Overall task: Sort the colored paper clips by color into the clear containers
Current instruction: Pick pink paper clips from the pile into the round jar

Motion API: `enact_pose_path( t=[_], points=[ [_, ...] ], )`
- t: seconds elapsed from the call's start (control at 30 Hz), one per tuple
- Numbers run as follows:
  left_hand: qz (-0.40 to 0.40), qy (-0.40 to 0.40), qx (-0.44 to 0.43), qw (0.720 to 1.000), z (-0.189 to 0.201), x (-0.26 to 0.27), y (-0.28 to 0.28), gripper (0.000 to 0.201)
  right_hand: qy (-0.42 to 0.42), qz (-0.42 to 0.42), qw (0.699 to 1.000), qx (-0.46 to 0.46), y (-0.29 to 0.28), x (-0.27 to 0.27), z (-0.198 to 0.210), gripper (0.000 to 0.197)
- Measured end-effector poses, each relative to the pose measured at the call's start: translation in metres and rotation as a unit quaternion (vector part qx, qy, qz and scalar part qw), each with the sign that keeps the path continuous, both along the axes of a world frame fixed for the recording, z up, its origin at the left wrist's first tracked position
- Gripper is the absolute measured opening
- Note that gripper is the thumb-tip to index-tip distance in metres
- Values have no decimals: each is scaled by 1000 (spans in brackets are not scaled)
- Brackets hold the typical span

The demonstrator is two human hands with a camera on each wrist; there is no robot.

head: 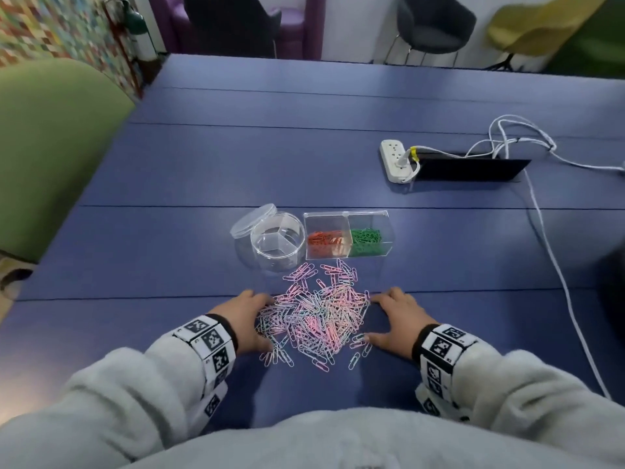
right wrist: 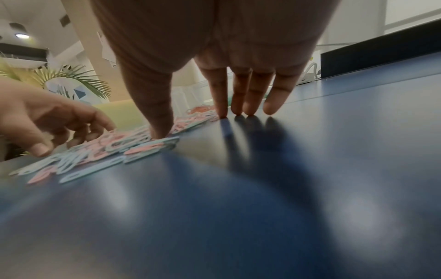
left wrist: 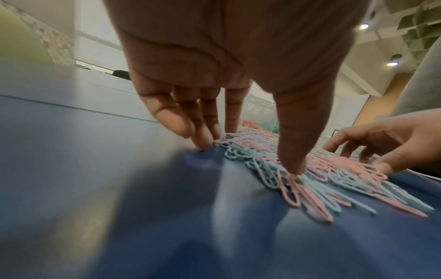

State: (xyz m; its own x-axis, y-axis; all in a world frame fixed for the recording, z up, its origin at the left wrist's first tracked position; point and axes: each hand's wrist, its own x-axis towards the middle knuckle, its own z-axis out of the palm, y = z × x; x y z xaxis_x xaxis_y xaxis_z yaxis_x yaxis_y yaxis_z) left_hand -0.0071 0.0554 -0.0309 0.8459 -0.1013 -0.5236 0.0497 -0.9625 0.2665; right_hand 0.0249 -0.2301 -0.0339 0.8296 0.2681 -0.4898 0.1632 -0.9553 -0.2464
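Note:
A heap of pale pink and light blue paper clips (head: 314,313) lies on the blue table (head: 169,252) between my two hands. My left hand (head: 248,321) rests at the heap's left edge, fingers straight, fingertips (left wrist: 205,141) on the table, thumb on the clips (left wrist: 310,173). At the right edge my right hand (head: 394,321) stands the same way, fingertips (right wrist: 248,111) down, thumb touching the clips (right wrist: 133,145). Behind the heap stand a round clear container (head: 276,247), nothing in it, and a rectangular clear box (head: 348,236) with orange clips (head: 324,239) left and green clips (head: 366,241) right.
The round lid (head: 252,220) leans against the round container. A white power strip (head: 396,160) with cables (head: 548,238) and a black cable slot (head: 470,169) lie at the far right. A green chair (head: 50,147) stands left of the table.

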Motion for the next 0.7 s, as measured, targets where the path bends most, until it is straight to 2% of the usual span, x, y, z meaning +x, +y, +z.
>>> enact_pose_path(
  t=[0.13,0.3,0.4,0.53,0.7],
  points=[
    [-32,-30,-19,999,0,1,-6,71,-7,31,999,23,13,-8,-3,58],
    [-84,-55,-52,994,4,6,-15,47,-2,21,997,68,25,-8,6,16],
    [-130,-57,-55,988,6,9,-24,35,33,37,997,62,39,-12,9,21],
    [-167,-64,-46,983,7,16,-41,35,52,26,998,36,55,-11,6,33],
    [-178,-40,-14,983,5,25,-55,40,39,26,999,20,65,-8,4,23]
  ],
)
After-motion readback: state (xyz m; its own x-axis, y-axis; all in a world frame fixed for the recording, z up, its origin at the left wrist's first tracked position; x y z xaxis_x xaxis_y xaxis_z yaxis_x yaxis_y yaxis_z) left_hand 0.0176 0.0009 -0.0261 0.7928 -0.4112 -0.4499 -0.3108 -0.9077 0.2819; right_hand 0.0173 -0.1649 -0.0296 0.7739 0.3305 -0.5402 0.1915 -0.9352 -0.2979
